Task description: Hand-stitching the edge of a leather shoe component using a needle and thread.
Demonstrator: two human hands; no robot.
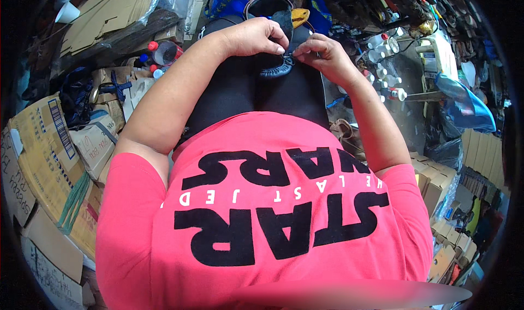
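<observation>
On my lap, between my knees, rests a black leather boot or shoe upper [277, 70] with a gathered, pleated edge turned toward me. A round dark opening and a yellow tongue-like piece [299, 17] show at its far end. Over its middle, my left hand [261, 37] bends down with thumb and forefinger pinched close to the pleats. From the other side comes my right hand [322, 53], its thumb and forefinger also pinched, a short gap from the left fingertips. Whatever fine thing lies between the fingers, perhaps thread, is too small to make out.
Cardboard boxes [46, 151] and flattened card [109, 15] crowd the left side, beside capped bottles [165, 53]. At right, several plastic bottles [382, 51] stand on the floor near a blue plastic bag [469, 105]. More cartons [436, 182] are stacked at lower right.
</observation>
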